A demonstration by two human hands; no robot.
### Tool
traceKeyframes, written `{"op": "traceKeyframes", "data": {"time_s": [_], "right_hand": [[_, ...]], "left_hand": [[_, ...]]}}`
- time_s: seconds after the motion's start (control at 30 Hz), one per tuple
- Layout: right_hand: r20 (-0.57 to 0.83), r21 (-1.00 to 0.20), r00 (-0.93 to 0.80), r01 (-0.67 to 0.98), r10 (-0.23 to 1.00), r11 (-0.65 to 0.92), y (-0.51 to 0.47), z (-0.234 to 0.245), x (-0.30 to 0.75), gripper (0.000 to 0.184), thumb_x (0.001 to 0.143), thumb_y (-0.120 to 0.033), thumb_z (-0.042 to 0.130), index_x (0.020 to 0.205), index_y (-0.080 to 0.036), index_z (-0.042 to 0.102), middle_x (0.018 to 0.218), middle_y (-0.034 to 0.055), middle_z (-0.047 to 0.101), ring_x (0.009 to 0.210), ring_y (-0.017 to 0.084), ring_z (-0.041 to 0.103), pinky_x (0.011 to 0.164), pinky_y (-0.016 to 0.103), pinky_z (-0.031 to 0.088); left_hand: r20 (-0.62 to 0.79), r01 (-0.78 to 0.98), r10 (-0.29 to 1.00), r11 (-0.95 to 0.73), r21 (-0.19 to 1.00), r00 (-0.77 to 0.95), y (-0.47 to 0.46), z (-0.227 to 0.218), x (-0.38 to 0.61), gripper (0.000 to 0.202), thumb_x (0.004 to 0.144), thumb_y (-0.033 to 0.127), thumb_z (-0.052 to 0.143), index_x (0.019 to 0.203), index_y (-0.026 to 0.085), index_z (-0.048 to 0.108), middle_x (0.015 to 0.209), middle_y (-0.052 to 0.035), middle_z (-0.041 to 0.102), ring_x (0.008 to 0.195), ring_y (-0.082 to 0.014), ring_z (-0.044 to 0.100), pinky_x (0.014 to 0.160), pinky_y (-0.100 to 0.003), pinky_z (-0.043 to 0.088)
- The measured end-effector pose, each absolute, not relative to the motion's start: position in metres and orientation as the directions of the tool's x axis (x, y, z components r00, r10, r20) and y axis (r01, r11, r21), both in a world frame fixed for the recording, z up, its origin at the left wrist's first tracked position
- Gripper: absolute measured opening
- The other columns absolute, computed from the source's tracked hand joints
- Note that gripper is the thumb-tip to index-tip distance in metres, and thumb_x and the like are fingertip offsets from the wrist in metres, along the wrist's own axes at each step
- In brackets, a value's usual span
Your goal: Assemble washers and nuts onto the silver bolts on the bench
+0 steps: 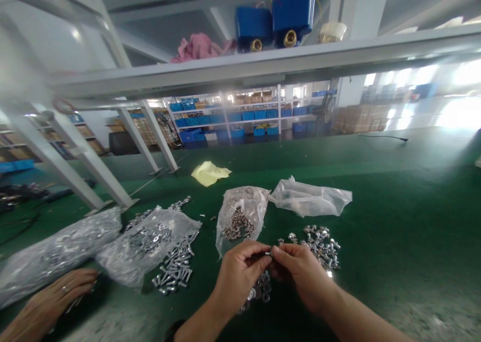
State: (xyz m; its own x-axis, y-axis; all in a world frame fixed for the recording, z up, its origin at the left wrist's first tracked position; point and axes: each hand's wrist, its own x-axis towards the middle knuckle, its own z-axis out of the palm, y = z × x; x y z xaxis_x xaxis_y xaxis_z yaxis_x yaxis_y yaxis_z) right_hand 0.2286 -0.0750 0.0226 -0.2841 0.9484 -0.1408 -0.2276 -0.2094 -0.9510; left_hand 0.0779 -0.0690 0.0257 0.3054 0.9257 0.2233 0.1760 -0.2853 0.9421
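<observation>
My left hand [240,274] and my right hand [300,272] meet at the fingertips, both pinching a small shiny screw [268,253] that their fingers mostly hide. Below and between them lie several flat washers [265,288], partly covered by my left hand. Just beyond my right hand is a loose heap of screws with washers on them [321,244]. An open clear bag [246,197] of small brownish metal parts [238,224] lies beyond my left hand. To the left spreads a pile of bare screws [176,267].
Another person's hand [62,297] rests at the left beside a long bag of hardware [63,244]. Nearby are a bag of washers [150,242], a crumpled plastic bag [311,198] and yellow paper [210,173] on the green tabletop [394,207]. A shelf [281,64] with blue boxes [293,19] spans overhead.
</observation>
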Motion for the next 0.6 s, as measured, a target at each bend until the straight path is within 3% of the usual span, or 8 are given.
{"op": "traceKeyframes", "data": {"time_s": [0.13, 0.23, 0.3, 0.33, 0.43, 0.6], "right_hand": [[-0.179, -0.768, -0.41, -0.51, 0.894, -0.388, -0.074, 0.02, 0.229, 0.026, 0.08, -0.035, 0.052, 0.082, -0.009, 0.052, 0.07, 0.0033, 0.051, 0.058, 0.007, 0.047, 0.055, 0.02, 0.035], [-0.17, -0.678, -0.421, -0.606, 0.891, -0.416, -0.073, 0.021, 0.231, 0.025, 0.08, -0.035, 0.051, 0.082, -0.01, 0.052, 0.071, 0.0027, 0.051, 0.058, 0.007, 0.047, 0.054, 0.019, 0.034], [-0.165, -0.659, -0.429, -0.623, 0.888, -0.423, -0.072, 0.022, 0.232, 0.025, 0.08, -0.036, 0.051, 0.082, -0.01, 0.052, 0.071, 0.0025, 0.05, 0.059, 0.007, 0.047, 0.054, 0.019, 0.034], [-0.16, -0.656, -0.434, -0.624, 0.886, -0.424, -0.072, 0.022, 0.232, 0.026, 0.08, -0.036, 0.051, 0.083, -0.01, 0.052, 0.071, 0.0025, 0.05, 0.059, 0.008, 0.047, 0.054, 0.019, 0.034], [-0.146, -0.672, -0.443, -0.612, 0.885, -0.417, -0.073, 0.022, 0.232, 0.025, 0.081, -0.035, 0.05, 0.083, -0.01, 0.052, 0.072, 0.0031, 0.05, 0.06, 0.008, 0.047, 0.055, 0.02, 0.034], [-0.129, -0.697, -0.437, -0.598, 0.89, -0.395, -0.074, 0.023, 0.23, 0.024, 0.083, -0.032, 0.048, 0.082, -0.009, 0.052, 0.072, 0.0036, 0.049, 0.06, 0.008, 0.047, 0.055, 0.02, 0.034]], "left_hand": [[0.217, 0.107, 0.936, -0.254, 0.961, 0.277, -0.064, 0.03, 0.067, 0.037, 0.076, 0.033, 0.054, 0.109, 0.018, 0.05, 0.097, -0.0037, 0.056, 0.084, -0.0142, 0.055, 0.072, -0.023, 0.047], [0.25, 0.292, 0.962, -0.27, 0.917, 0.105, -0.041, 0.024, 0.045, 0.034, 0.082, 0.037, 0.043, 0.108, 0.016, 0.05, 0.091, -0.0039, 0.058, 0.076, -0.0125, 0.056, 0.067, -0.024, 0.047], [0.371, 0.57, 0.928, -0.328, 0.753, 0.044, -0.021, 0.015, 0.029, 0.03, 0.083, 0.035, 0.04, 0.101, 0.015, 0.054, 0.089, -0.0042, 0.058, 0.073, -0.0116, 0.055, 0.068, -0.023, 0.046], [0.445, 0.703, 0.891, -0.376, 0.603, 0.094, -0.011, 0.01, 0.023, 0.027, 0.084, 0.031, 0.038, 0.098, 0.015, 0.055, 0.093, -0.0047, 0.056, 0.081, -0.0121, 0.053, 0.075, -0.024, 0.043], [0.463, 0.795, 0.868, -0.407, 0.45, 0.182, 0.01, -0.003, 0.018, 0.021, 0.081, 0.021, 0.042, 0.089, 0.014, 0.06, 0.093, -0.0058, 0.055, 0.091, -0.0144, 0.049, 0.085, -0.027, 0.036], [0.403, 0.874, 0.888, -0.365, 0.32, 0.223, 0.017, -0.01, 0.031, 0.02, 0.078, 0.022, 0.045, 0.081, 0.012, 0.062, 0.087, -0.0096, 0.052, 0.086, -0.0178, 0.047, 0.084, -0.032, 0.034]]}}
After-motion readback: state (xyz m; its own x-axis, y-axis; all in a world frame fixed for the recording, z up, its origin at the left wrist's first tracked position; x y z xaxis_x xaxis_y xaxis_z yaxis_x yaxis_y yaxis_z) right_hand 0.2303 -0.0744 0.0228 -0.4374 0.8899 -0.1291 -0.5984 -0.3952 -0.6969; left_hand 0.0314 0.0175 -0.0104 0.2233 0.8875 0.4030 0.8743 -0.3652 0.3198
